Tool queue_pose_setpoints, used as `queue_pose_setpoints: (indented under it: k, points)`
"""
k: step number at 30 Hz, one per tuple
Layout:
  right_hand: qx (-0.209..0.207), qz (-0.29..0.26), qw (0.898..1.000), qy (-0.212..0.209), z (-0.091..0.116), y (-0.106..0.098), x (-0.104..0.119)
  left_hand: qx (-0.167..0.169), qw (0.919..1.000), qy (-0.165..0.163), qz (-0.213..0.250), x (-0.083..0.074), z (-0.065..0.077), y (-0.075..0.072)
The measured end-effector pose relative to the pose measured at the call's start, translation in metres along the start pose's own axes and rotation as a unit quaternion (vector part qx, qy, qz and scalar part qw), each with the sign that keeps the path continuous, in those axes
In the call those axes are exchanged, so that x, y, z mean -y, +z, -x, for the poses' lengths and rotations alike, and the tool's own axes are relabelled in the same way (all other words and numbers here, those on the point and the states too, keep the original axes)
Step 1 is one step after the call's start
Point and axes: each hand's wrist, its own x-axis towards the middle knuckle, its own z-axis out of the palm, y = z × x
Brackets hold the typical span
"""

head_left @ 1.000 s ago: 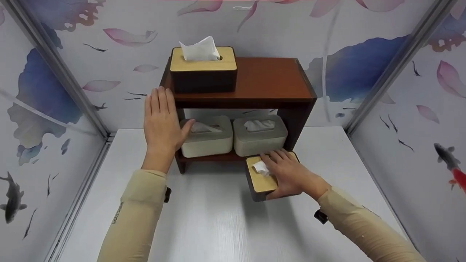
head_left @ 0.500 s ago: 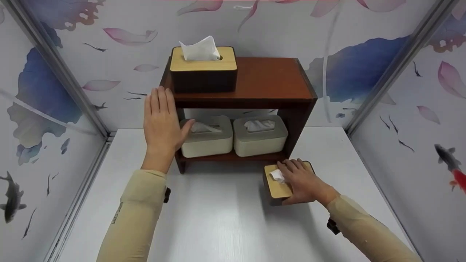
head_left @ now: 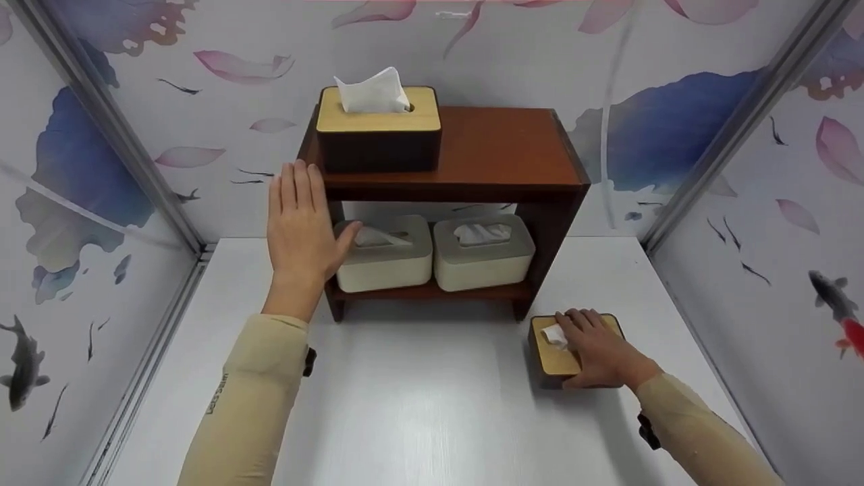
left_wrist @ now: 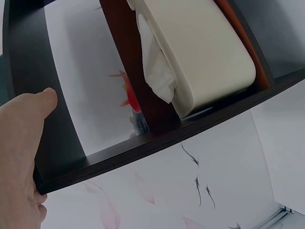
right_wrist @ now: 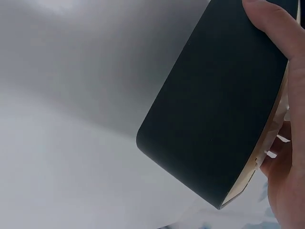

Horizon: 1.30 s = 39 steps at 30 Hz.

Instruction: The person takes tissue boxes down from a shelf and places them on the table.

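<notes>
The lower wood-lidded tissue box [head_left: 560, 363] is gripped from above by the nearer right hand [head_left: 601, 351], just off the right front corner of the reddish-brown shelf [head_left: 506, 150], its long axis apparently set side to side, roughly along the shelf's front. The left hand [head_left: 301, 226] is laid well apart, straight-fingered against the shelf's left side, thumb spread inward.

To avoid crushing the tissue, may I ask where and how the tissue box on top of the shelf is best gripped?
Probably grip the upright tissue box by its front and back walls near the right end, coming from above right: the tissue rises mid-top, and the left hand is near the left end.
</notes>
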Motion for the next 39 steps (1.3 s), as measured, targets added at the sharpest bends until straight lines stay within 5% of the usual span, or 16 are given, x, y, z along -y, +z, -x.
queue_pose_setpoints:
  k: [17, 31, 39]
  points:
    - [0.024, -0.021, 0.998, 0.05, 0.029, 0.013, -0.046, -0.006, 1.0, 0.003, 0.002, 0.0, 0.0, 0.003]
    - [0.031, -0.032, 0.997, 0.058, 0.036, 0.019, -0.052, -0.001, 1.0, -0.003, -0.004, 0.0, 0.0, 0.003]
    - [0.022, 0.005, 0.999, 0.039, 0.033, 0.023, -0.051, -0.006, 1.0, -0.006, 0.001, -0.002, 0.0, 0.003]
